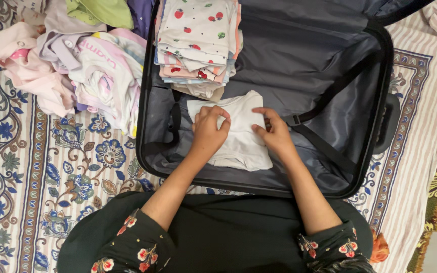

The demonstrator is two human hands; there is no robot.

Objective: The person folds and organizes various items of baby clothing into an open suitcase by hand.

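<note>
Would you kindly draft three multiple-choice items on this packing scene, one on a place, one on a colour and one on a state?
1. Where does the white folded garment lie?
A. On the patterned bedspread
B. Inside the open suitcase
C. On the person's lap

2. What colour are the fruit prints on the top piece of the stack of folded clothes?
A. Red
B. Blue
C. Yellow

3. How do the hands stand?
A. Both lifted in the air
B. Only one touches the garment
C. The left hand and the right hand both rest on the garment

Answers: 1 B, the garment sits on the grey lining within the case's rim. 2 A, small red fruits dot the white cloth. 3 C, both hands press on the white garment.
</note>
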